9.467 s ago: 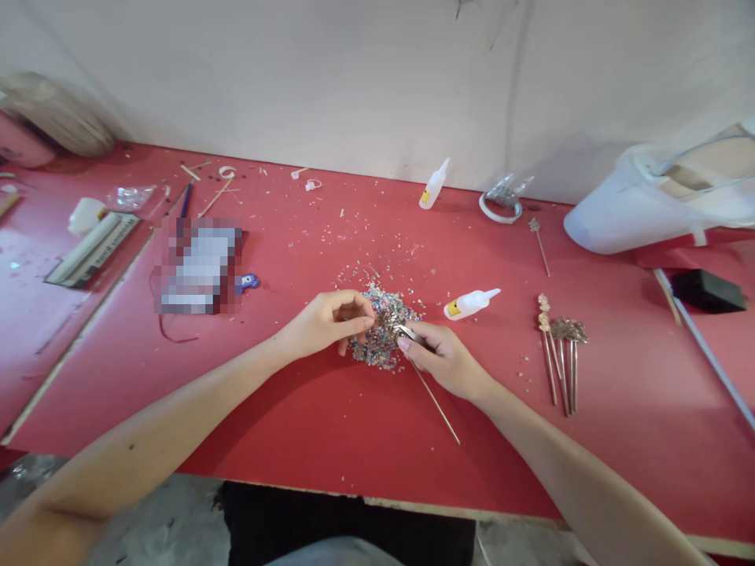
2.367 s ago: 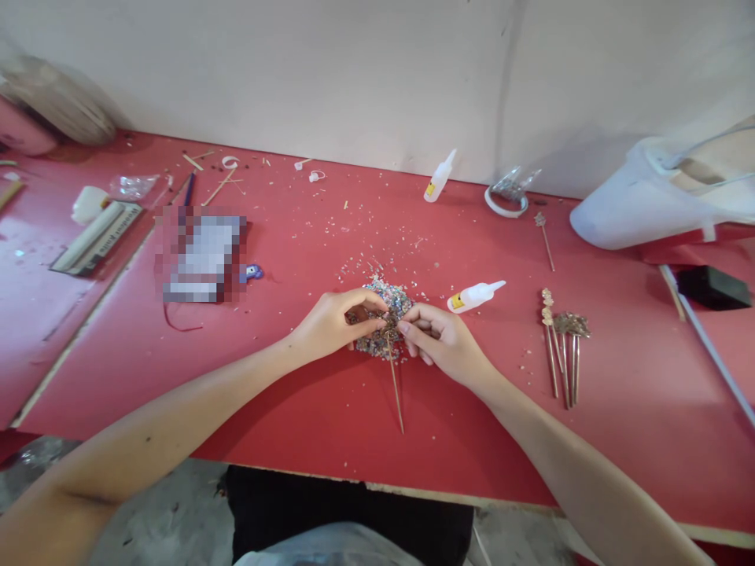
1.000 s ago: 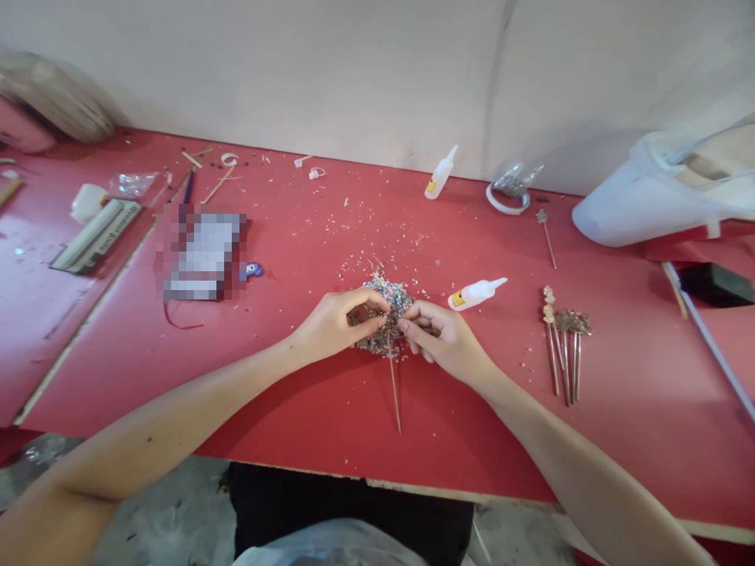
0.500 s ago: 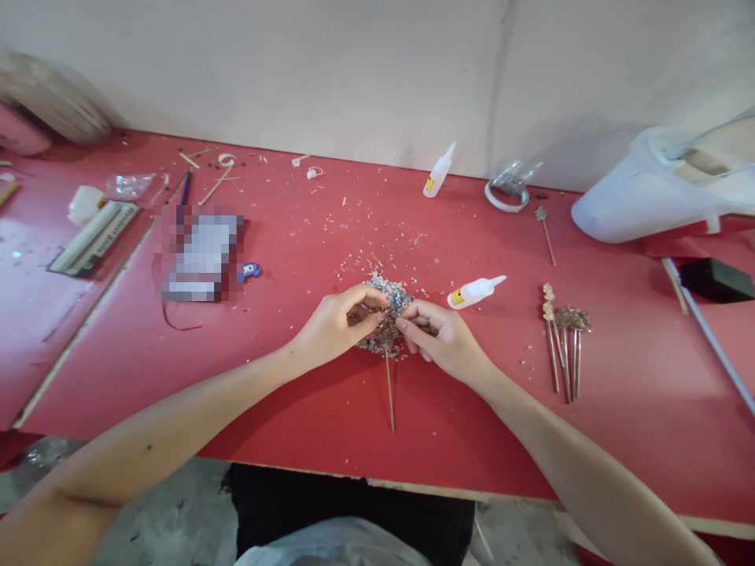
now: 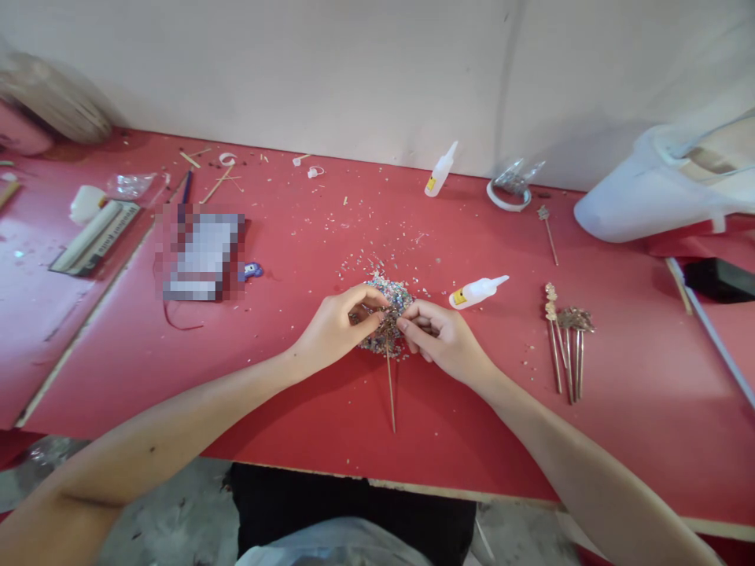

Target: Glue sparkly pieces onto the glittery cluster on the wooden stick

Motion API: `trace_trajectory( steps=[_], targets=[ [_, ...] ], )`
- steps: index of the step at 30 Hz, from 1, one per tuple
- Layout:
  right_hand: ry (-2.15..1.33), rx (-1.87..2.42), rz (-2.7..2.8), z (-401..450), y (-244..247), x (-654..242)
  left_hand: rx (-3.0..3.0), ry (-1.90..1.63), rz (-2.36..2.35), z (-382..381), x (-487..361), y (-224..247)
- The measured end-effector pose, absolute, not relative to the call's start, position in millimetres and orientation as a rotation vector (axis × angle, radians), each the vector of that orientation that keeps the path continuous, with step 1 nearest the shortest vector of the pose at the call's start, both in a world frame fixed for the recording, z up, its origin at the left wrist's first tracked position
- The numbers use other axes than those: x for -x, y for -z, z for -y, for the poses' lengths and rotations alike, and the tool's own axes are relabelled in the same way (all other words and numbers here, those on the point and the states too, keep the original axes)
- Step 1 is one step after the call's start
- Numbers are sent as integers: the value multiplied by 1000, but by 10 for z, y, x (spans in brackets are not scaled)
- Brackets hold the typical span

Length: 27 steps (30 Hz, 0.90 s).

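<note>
While the head view showed the left hand (image 5: 339, 316) grasping the ornate top of a gold stick (image 5: 391, 393), the right hand (image 5: 440, 332) bent its fingers beside that top, their grip unclear; colourful bits (image 5: 388, 286) lay beneath both hands' fingertips.

I'm in what looks like a craft workshop: my red worktop (image 5: 330, 432) carries a heap of coloured chips (image 5: 394, 292), with a squeeze bottle (image 5: 476, 292) and ornament-topped sticks (image 5: 569, 346) to its right.

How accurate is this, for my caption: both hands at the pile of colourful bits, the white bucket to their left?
Wrong side: the head view shows the white bucket to their right. Left hand and right hand are at the pile.
</note>
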State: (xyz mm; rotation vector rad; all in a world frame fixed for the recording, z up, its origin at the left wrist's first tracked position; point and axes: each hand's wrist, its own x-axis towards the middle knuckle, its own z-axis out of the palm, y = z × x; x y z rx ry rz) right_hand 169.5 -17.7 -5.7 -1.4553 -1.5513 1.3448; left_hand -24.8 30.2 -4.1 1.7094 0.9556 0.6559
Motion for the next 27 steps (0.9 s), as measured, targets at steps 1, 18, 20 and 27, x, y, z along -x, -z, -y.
trace_trajectory(
  steps=[1,18,20,27],
  targets=[
    [-1343,1454,1552,178,57,-1695,-1709,-657,-958,-302,248,42],
    [-1345,1452,1549,184,57,-1701,-1634,-613,-963,-294,260,40],
    [-1342,1455,1549,183,57,-1698,-1637,-607,-966,-296,260,34],
    [-1341,1442,1545,180,50,-1700,-1677,-623,-948,-313,253,28]
  ],
)
